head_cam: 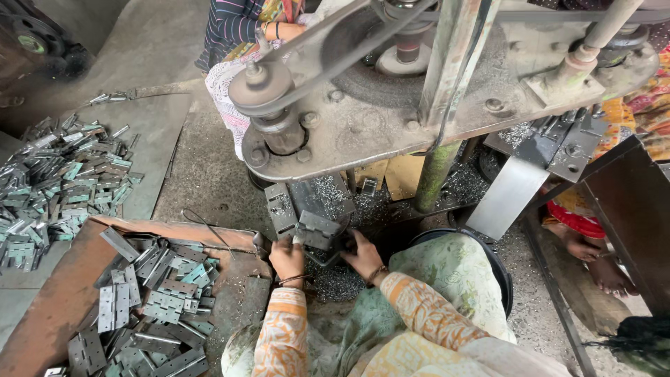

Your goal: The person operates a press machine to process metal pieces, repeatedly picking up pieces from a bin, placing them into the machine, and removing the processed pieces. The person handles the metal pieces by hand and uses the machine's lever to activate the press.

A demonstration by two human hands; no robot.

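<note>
Both hands pinch a grey hinge (pixel 319 230) under the drill: left hand (pixel 287 258) curled at its 8 o'clock, right hand (pixel 364 255) at 4 o'clock, fingers half-closed.

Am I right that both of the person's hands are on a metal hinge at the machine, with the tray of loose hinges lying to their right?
Not quite: the head view shows the tray of loose hinges to the person's left. The rest stands: left hand and right hand are both on the metal hinge at the machine.

Orange-and-cream patterned sleeves; bangles at both wrists; pale green floral drape over lap; hands bare.
</note>
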